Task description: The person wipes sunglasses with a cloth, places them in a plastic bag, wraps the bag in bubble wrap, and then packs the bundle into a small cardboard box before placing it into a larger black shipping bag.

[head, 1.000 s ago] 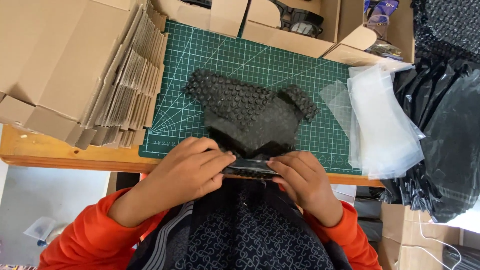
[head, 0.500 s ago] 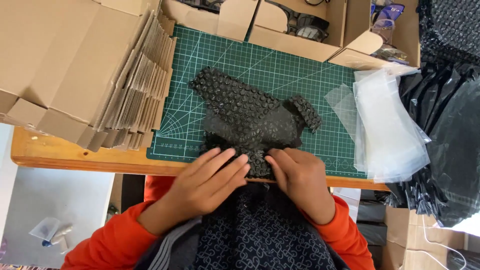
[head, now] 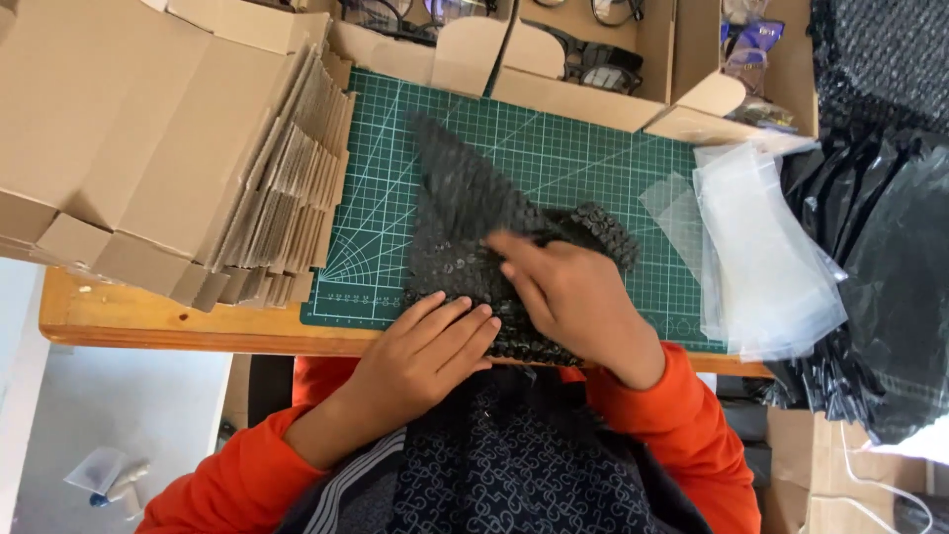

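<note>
While the left hand presses flat, fingers together, the right hand pinches the black bubble wrap; best fold it squarely over the green cutting mat.

Wooden bench, green cutting mat across its middle. Flattened cardboard boxes stacked at left edge. Pale floor below bench's near-left corner. Even daylight.

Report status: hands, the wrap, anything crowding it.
Left hand flat on black bubble wrap, near mat edge. Right hand folding a flap over. Cardboard stack left, clear bags right, both apart from it.
</note>
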